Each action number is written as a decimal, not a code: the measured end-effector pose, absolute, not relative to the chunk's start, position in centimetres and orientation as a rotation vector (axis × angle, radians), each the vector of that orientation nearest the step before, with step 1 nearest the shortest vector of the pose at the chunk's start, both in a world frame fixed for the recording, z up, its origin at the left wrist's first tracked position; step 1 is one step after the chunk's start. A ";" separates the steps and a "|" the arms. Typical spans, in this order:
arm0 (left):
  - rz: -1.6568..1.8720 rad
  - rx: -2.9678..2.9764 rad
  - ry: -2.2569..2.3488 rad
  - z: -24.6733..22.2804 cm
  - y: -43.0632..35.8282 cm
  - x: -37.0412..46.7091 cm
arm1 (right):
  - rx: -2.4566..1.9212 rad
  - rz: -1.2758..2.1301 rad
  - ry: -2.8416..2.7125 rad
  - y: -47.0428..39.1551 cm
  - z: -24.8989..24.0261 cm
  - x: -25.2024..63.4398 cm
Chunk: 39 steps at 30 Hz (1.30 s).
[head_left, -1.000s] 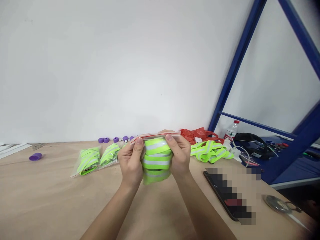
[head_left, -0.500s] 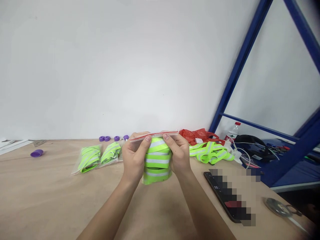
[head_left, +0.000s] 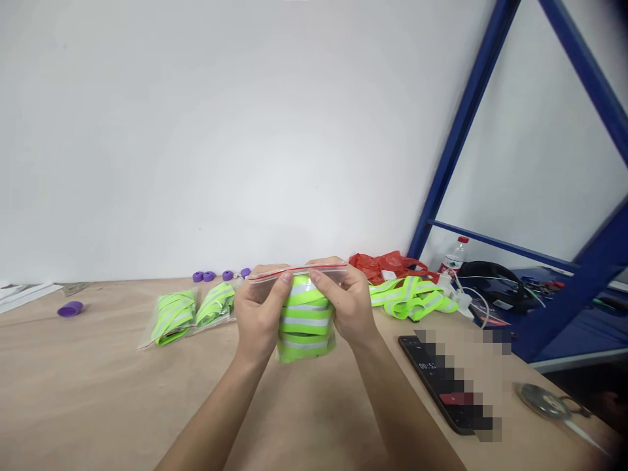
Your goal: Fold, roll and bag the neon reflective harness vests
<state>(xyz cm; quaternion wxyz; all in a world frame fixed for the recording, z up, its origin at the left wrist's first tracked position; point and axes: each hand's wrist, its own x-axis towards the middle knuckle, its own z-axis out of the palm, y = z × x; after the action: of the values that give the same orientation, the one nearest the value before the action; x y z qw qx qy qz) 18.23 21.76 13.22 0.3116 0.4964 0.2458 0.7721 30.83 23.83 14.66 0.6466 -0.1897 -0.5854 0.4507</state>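
Observation:
Between my hands, above the table, is a clear zip-lock bag (head_left: 307, 324) with a red line along its top edge. Inside it lies a folded neon-green reflective strap with silver stripes. My left hand (head_left: 260, 314) pinches the bag's upper left, thumb in front and fingers behind. At the upper right, my right hand (head_left: 347, 302) grips it the same way, its thumb close to the left one. The fingers behind the bag are mostly hidden. Left of my hands, two filled bags of green strap (head_left: 176, 314) lie on the table.
Loose green strap (head_left: 415, 297) and a red plastic bag (head_left: 375, 267) lie at the right, near a bottle (head_left: 454, 256). A phone (head_left: 434, 383) rests by my right forearm. Purple rings (head_left: 209, 276) line the wall; another purple piece (head_left: 70, 309) sits left. A blue frame (head_left: 464, 131) rises at right.
My right thumb has slid left along the bag's top, closer to my left thumb. Both hands still hold the bag, and the view has shifted slightly.

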 end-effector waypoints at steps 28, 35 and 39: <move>2.006 1.417 0.689 13.4 21.7 18.2 | -0.471 0.989 -1.366 23.9 14.7 30.9; 2.043 1.479 0.742 13.6 21.2 18.5 | -0.470 0.923 -1.383 23.7 14.9 30.8; 2.071 1.493 0.743 13.6 21.1 18.4 | -0.457 0.880 -1.391 23.6 14.8 30.7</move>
<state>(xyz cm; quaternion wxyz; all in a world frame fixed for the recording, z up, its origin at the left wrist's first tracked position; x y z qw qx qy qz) 18.43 21.12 13.65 0.2390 0.5454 0.2714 0.7562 30.66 23.58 14.83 0.6568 -0.2018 -0.6142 0.3882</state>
